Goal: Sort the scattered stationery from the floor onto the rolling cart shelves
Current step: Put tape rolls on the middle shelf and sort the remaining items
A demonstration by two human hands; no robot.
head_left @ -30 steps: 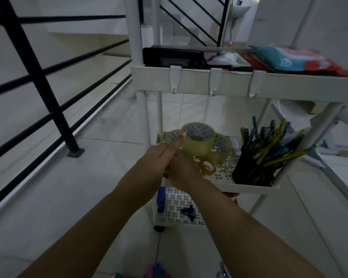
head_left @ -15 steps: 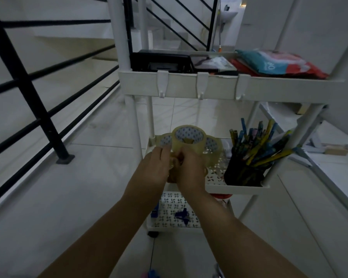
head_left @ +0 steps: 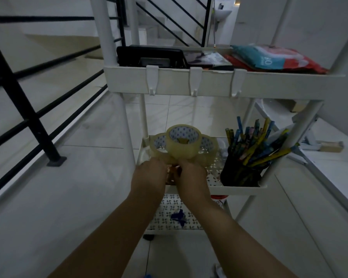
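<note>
A white rolling cart (head_left: 209, 83) stands in front of me. On its middle shelf (head_left: 239, 190) three large clear tape rolls (head_left: 183, 141) are stacked, one on top of two. At the shelf's front edge my left hand (head_left: 149, 177) and my right hand (head_left: 191, 177) meet just below the stack. Their curled fingers hold a small brown tape roll (head_left: 172, 174) between them, and most of it is hidden. A black cup of pencils and pens (head_left: 241, 173) stands on the same shelf to the right.
The top shelf carries a black case (head_left: 149, 57), magazines and colourful packets (head_left: 275, 59). A blue clip (head_left: 179, 216) lies on the bottom shelf. A black railing (head_left: 28, 109) runs along the left. A white step stool (head_left: 309, 137) stands at the right.
My left hand pointed a finger at the top tape roll; it has since dropped and closed beside my right hand on the small roll. The view has moved closer to the cart.
</note>
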